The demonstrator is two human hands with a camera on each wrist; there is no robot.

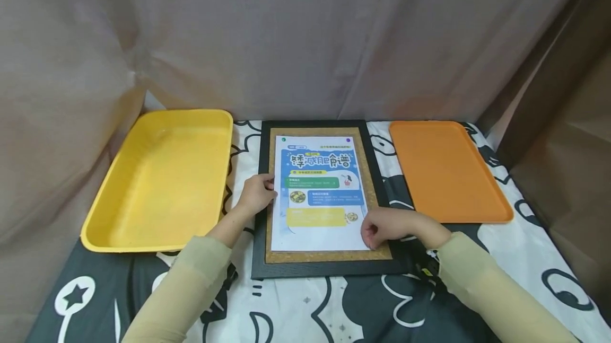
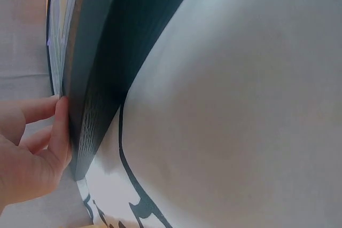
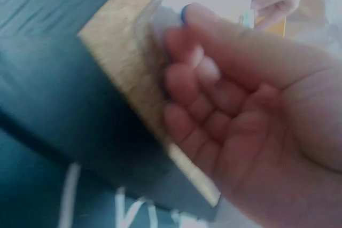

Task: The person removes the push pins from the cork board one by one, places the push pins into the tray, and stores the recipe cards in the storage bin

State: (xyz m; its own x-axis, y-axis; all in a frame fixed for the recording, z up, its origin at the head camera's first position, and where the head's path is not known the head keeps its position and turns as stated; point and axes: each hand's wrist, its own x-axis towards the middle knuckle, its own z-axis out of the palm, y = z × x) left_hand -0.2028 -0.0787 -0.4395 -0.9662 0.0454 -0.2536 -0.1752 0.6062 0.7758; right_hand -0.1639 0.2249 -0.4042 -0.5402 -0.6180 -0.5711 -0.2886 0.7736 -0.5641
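Observation:
A printed sheet (image 1: 315, 189) with blue, green and yellow blocks lies on a cork board (image 1: 315, 257) with a black frame (image 1: 329, 269). Small round pins sit at its top corners, a green pin (image 1: 284, 140) and a purple pin (image 1: 348, 140). My left hand (image 1: 258, 193) pinches the sheet's left edge, thumb and finger meeting there in the left wrist view. At the lower right corner, my right hand (image 1: 386, 225) has its fingers curled in. In the right wrist view its thumb and finger pinch a small blue pin (image 3: 185, 13), mostly hidden, over the sheet's corner.
A deep yellow tray (image 1: 162, 184) stands left of the frame. To the right lies a flat orange tray (image 1: 448, 173). Everything rests on a dark and white patterned cloth (image 1: 305, 306). Grey-brown curtains (image 1: 296, 41) hang behind and at both sides.

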